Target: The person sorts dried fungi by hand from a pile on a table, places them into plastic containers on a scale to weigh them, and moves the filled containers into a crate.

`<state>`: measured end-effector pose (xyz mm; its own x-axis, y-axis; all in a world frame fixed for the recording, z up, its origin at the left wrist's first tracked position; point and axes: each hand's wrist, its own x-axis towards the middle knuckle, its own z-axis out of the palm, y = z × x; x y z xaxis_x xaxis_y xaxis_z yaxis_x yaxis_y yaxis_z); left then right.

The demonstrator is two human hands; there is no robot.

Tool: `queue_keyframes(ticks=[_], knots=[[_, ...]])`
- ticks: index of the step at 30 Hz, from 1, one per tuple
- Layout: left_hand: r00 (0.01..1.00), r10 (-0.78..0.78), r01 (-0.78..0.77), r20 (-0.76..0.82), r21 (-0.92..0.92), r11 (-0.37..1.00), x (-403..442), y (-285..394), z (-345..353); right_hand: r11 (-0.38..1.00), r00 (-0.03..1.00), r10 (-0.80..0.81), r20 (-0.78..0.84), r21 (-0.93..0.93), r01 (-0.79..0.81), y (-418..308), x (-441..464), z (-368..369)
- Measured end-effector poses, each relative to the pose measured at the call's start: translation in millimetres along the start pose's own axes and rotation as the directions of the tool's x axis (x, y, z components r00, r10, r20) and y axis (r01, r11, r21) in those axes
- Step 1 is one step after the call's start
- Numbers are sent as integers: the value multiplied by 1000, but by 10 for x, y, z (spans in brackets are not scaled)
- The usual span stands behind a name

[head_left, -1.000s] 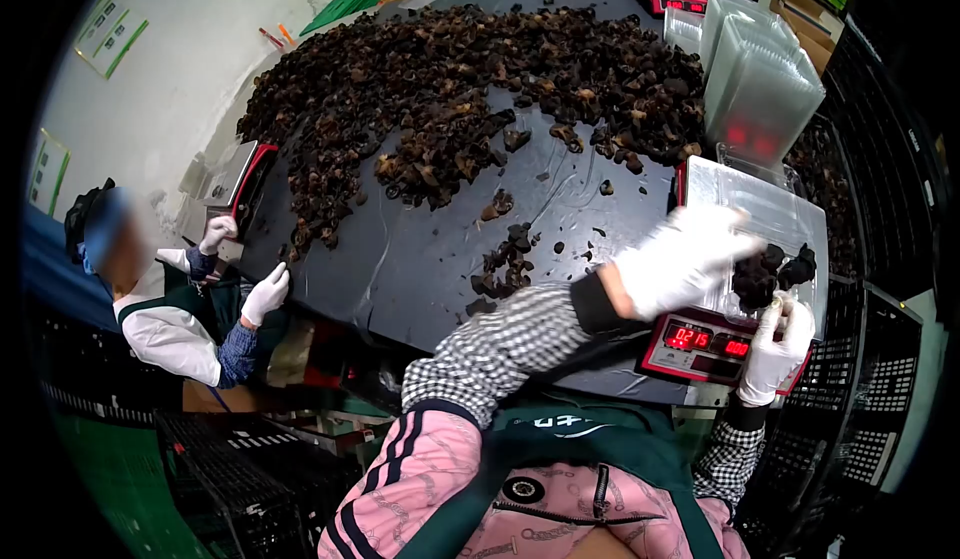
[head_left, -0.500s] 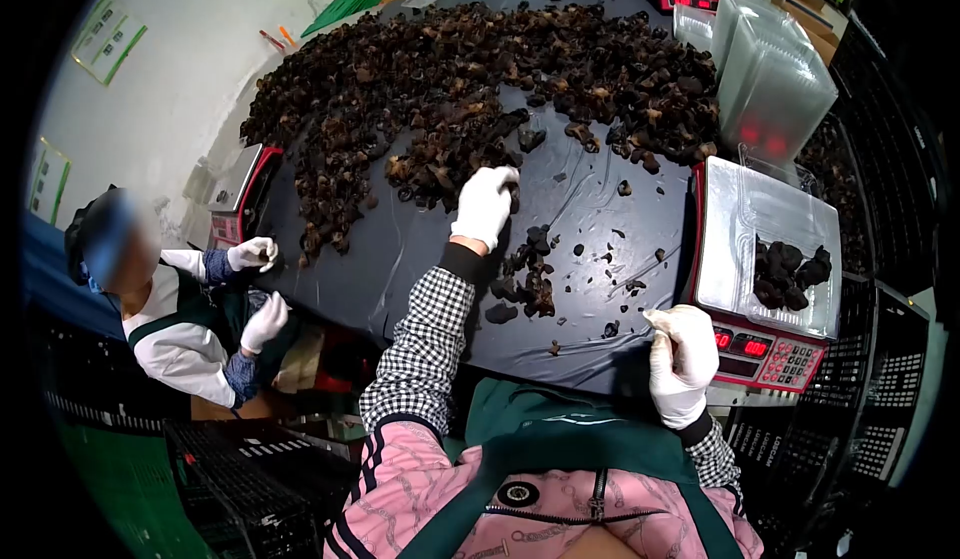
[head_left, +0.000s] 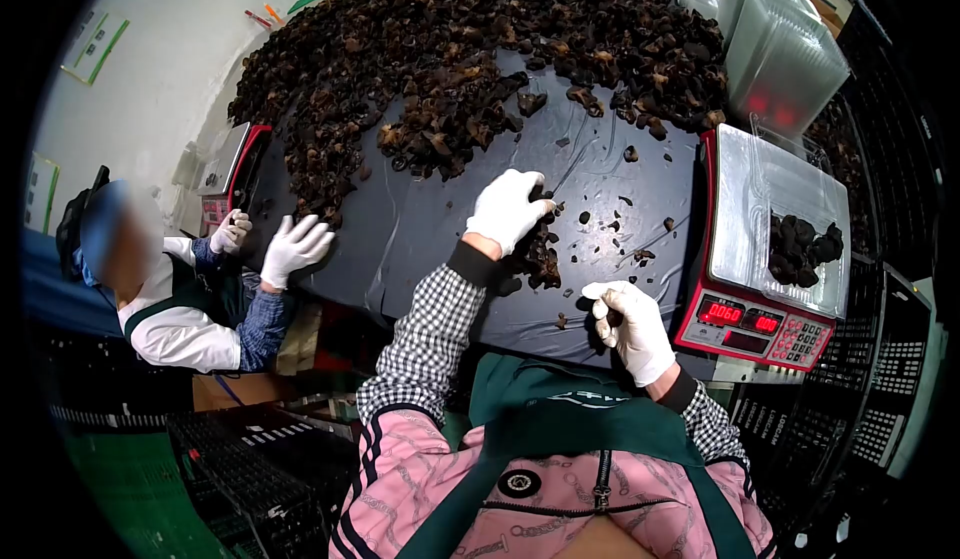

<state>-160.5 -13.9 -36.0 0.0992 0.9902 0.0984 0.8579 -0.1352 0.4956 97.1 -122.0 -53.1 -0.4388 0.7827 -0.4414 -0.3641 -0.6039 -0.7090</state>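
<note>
My left hand (head_left: 510, 211), in a white glove, reaches palm down over a small cluster of dark dried pieces (head_left: 543, 262), its fingers bent and a little apart. Nothing shows in its grasp. Nearer the table's front edge, my right hand (head_left: 634, 331) is gloved too, with its fingers curled together. Something dark shows between them, too small to name. To its right, a red scale (head_left: 703, 304) with lit digits carries a clear plastic tray (head_left: 790, 194) with dark pieces (head_left: 803, 249) in its front part.
A large heap of dark dried pieces (head_left: 440, 39) covers the table's far side. Stacked clear trays (head_left: 785, 59) stand behind the scale. At the left, a co-worker (head_left: 185, 309) in white gloves sits near another scale (head_left: 225, 164). Crumbs are scattered on the table (head_left: 420, 249).
My left hand has moved from the large heap's edge to the small cluster. My right hand has shifted left, away from the scale. The co-worker's nearer hand has risen, fingers spread.
</note>
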Motion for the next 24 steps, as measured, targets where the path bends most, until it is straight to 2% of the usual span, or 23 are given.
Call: queue_keyframes(ticks=[1,2,5,6,9,10,11,15,17,19,20,21,23,24], knots=[[997,44,-43,63,-17,999,55,-76,66,999,999,-1,-32,-41,0,-1,-6,52],[995,59,-46,82,-155,987,80,-159,117,997,998,-4,-65,-82,-1,-9,-8,95],[991,-8,-35,-134,-318,947,37,-115,-116,949,985,-145,-97,-293,111,-29,-10,161],[986,-95,30,-135,-419,907,1,-106,-237,888,967,-242,-81,-421,187,9,29,134],[979,-133,47,-154,-465,884,-266,-271,-462,576,860,-504,84,-709,406,35,177,248],[973,-179,86,-148,-489,868,-379,-303,-493,403,835,-520,178,-811,424,-6,248,277],[964,-226,124,-141,-513,850,-502,-324,-513,213,811,-517,275,-876,433,-54,334,312],[955,-271,173,-123,-513,841,-939,-313,-517,-58,801,-431,415,-899,434,-157,658,626],[960,-235,126,-150,-518,846,-1068,-289,-419,-201,838,-335,430,-902,382,-200,758,725],[971,-223,172,-83,-402,899,-1124,-155,-422,-213,824,-332,458,-888,407,-181,828,733],[974,-114,39,-196,-352,935,-1117,-172,-321,-192,823,-333,460,-888,419,-144,881,689],[984,-140,98,-114,-314,944,-1094,-119,-337,-171,822,-334,462,-887,429,-113,915,642],[971,58,-94,-232,-148,985,-1036,-107,-180,-100,770,-447,455,-881,463,-62,925,567],[980,83,-112,-182,-152,982,-998,-104,-107,-85,740,-499,450,-876,475,-25,933,510]])
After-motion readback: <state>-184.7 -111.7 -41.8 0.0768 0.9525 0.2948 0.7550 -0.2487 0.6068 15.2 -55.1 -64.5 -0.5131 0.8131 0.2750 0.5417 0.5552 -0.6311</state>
